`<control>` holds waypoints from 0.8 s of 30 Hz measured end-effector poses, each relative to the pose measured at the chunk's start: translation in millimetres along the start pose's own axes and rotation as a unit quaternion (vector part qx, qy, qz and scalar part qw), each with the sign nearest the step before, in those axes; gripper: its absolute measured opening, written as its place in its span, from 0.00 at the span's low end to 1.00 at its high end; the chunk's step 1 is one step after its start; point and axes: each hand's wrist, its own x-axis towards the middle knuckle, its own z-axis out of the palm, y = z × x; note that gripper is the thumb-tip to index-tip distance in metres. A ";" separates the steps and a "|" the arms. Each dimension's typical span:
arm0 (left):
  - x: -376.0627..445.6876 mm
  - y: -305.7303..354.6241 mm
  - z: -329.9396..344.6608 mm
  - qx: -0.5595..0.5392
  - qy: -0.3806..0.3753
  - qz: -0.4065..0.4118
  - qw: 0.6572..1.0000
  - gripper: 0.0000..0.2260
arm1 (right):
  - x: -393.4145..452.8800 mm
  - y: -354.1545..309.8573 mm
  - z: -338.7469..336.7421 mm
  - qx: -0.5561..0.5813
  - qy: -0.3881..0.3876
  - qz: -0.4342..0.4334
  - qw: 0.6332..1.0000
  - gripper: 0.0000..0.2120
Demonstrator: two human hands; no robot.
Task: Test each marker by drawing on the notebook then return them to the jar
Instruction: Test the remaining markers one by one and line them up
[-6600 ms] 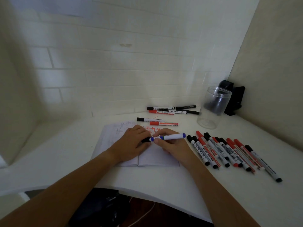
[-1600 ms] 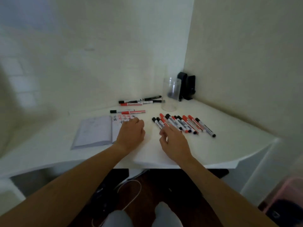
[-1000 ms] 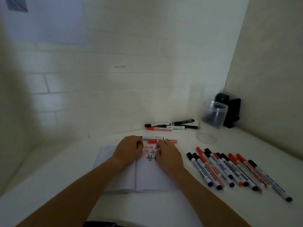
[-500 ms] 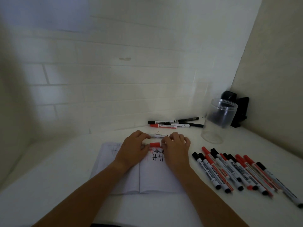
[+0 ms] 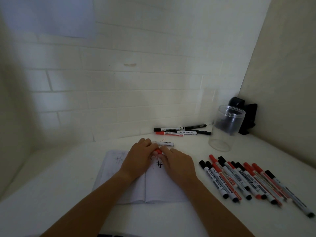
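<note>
An open notebook (image 5: pixel 164 189) lies on the white desk, with red and black hash marks near the top of its right page. My left hand (image 5: pixel 139 159) and my right hand (image 5: pixel 177 165) meet above that page, both pinching a red marker (image 5: pixel 159 151); only its red end shows between the fingers. A black-capped marker (image 5: pixel 165 144) lies on the desk just beyond my fingers. The clear plastic jar (image 5: pixel 224 129) stands empty and upright at the back right.
A row of several red and black markers (image 5: pixel 248 182) lies right of the notebook. Several more markers (image 5: pixel 179 131) rest by the back wall, left of the jar. A black object (image 5: pixel 246 117) stands in the corner behind the jar. White brick walls close the desk.
Both hands have drawn back from the two markers beyond the notebook, bringing the red marker over the top of the right page. The black-capped one stays on the desk.
</note>
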 end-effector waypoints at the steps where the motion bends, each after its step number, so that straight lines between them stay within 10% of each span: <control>1: -0.4 -0.3 -0.4 0.005 0.001 -0.002 1.000 0.04 | 0.1 -1.7 -1.8 -0.012 -0.008 0.001 1.000 0.17; 24: 0.8 -13.9 8.5 -0.024 -0.018 -0.119 0.992 0.17 | -1.9 10.4 -16.0 0.082 -0.021 0.132 0.988 0.22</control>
